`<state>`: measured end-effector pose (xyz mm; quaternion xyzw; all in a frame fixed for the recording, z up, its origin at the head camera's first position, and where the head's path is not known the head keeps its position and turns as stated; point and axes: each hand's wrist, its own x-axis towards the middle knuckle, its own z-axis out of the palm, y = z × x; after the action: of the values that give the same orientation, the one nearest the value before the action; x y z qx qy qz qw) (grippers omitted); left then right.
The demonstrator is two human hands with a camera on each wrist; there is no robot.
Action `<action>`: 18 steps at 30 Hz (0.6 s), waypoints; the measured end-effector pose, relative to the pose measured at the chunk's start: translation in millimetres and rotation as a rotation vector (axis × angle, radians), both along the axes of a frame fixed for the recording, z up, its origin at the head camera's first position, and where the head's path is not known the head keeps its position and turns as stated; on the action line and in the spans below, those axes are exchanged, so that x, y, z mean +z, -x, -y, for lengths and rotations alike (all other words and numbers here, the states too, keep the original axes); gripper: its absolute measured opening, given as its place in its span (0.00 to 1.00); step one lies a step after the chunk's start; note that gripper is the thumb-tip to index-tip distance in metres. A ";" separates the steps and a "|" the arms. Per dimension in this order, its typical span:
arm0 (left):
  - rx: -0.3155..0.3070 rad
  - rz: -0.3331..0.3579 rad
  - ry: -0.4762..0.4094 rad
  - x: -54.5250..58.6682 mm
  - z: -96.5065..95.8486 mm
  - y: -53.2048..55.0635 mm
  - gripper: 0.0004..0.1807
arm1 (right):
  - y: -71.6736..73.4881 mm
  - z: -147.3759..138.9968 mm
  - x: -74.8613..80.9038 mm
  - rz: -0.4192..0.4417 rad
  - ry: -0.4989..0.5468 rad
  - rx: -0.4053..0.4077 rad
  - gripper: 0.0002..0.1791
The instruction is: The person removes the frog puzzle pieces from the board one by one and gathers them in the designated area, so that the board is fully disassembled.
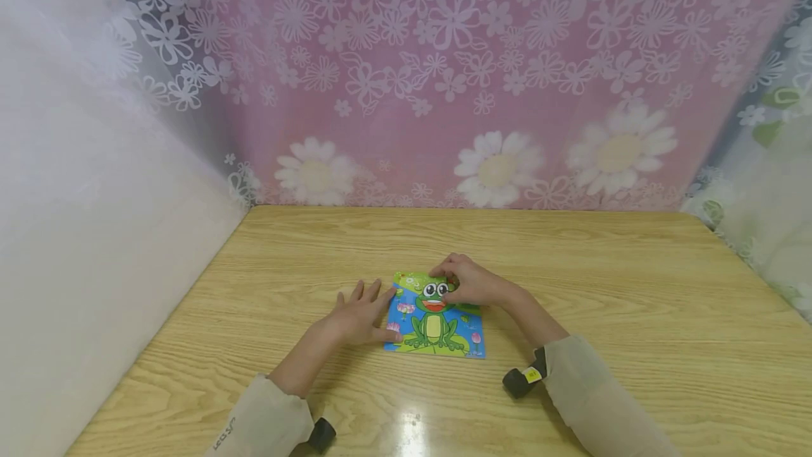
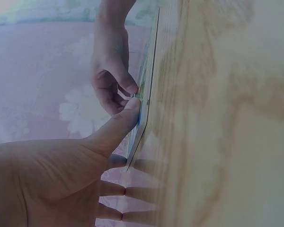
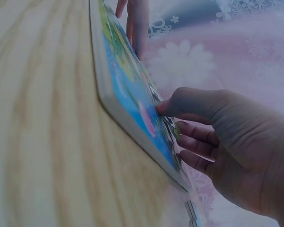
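Note:
A square frog jigsaw puzzle [image 1: 434, 344], blue and green with pink water lilies, lies flat on the table. My left hand [image 1: 358, 319] rests at its left edge, fingers spread, with the thumb on the picture near the lower left. At the upper right, my right hand [image 1: 476, 283] bends over the board and pinches the puzzle piece [image 1: 434, 304] of the frog's head between thumb and fingers. In the right wrist view, the right thumb and fingertips [image 3: 184, 155] meet the board's surface. That hand hides the upper right corner in the head view.
The wood-grain table [image 1: 609, 281] reaches back to a pink flowered curtain [image 1: 406, 111]. White cloth [image 1: 114, 182] hangs along the left. Past the board's corner, a few thin stacked edges [image 3: 191, 215] show in the right wrist view.

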<state>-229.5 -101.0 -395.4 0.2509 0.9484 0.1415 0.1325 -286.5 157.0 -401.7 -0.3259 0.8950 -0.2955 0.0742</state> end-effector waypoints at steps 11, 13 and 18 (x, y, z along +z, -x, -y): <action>-0.008 -0.007 0.004 0.1 0.2 -0.1 0.47 | -1.3 2.9 2.0 -0.067 -0.058 -0.013 0.24; -0.008 -0.005 0.001 0.8 0.2 -0.6 0.47 | -1.2 3.2 2.0 -0.065 -0.064 -0.014 0.24; -0.007 0.000 -0.004 2.0 0.3 -1.0 0.47 | -1.5 3.4 2.2 -0.059 -0.069 -0.022 0.24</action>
<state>-228.5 -101.3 -393.4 0.2544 0.9472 0.1430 0.1326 -285.0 153.5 -399.5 -0.3219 0.9098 -0.2558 0.0559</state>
